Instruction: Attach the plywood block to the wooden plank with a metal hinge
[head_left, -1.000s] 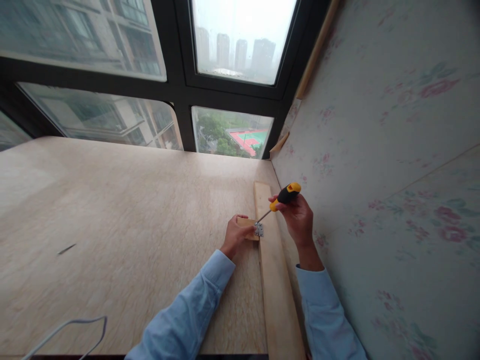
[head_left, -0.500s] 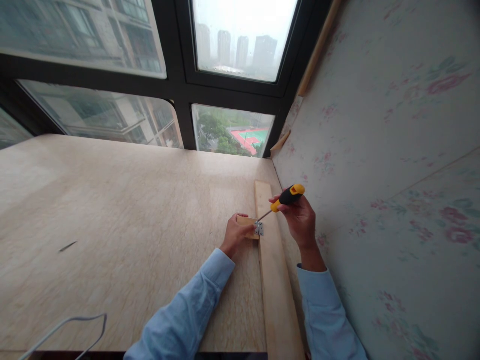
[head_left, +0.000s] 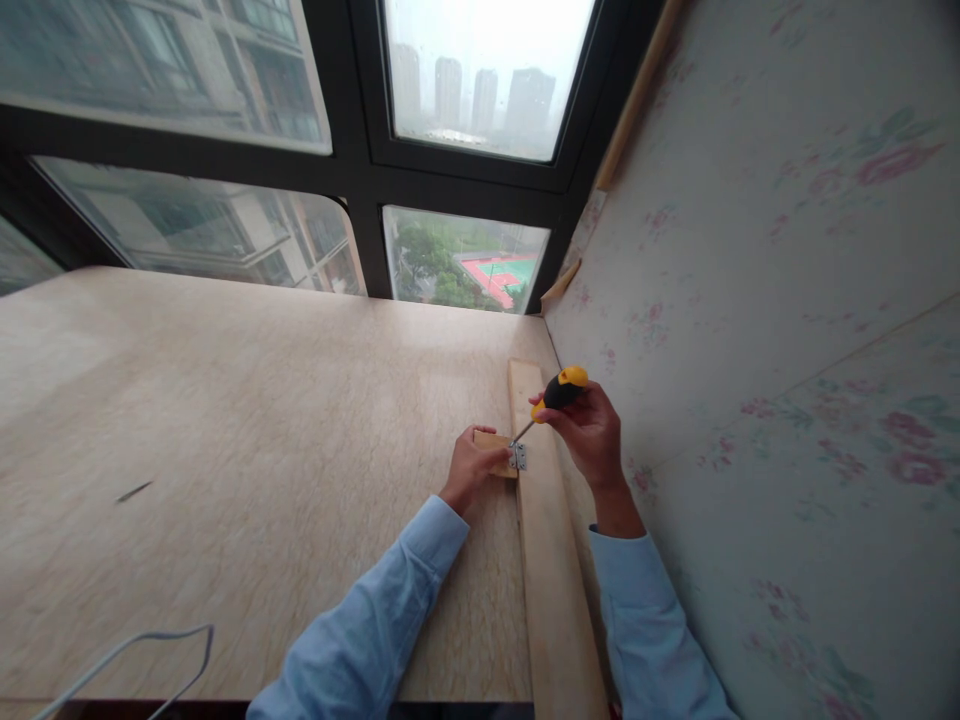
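Window: dark frames [head_left: 352, 210] are bordering panes that are looking out on hazy towers, trees and a red-and-green court.
Wall: floral wallpaper [head_left: 757, 300] is covering the right side, its edge curling loose near the window corner.
Surface: from my distant post, I am seeing a pale marbled ledge [head_left: 300, 400] spreading beneath the glass.
Board: a long wooden plank [head_left: 555, 570] is lying close alongside the wall, running toward the window.
Hinge: a small metal hinge [head_left: 520, 458] is bridging the plank and a short wooden block [head_left: 495, 443] at its left edge.
Left hand: the person's left hand [head_left: 471, 465] is gripping the block, its thumb reaching the hinge.
Right hand: the right hand [head_left: 595, 430] is grasping a yellow-and-black screwdriver [head_left: 564, 389] by the handle.
Screwdriver tip: the shaft is slanting down leftward to the hinge's upper part, beside the thumb; I am finding any screw there too small to make out.
Ledge, left: a thin dark object [head_left: 134, 492] is lying apart, while a pale cable [head_left: 150, 636] is looping nearer the front edge.
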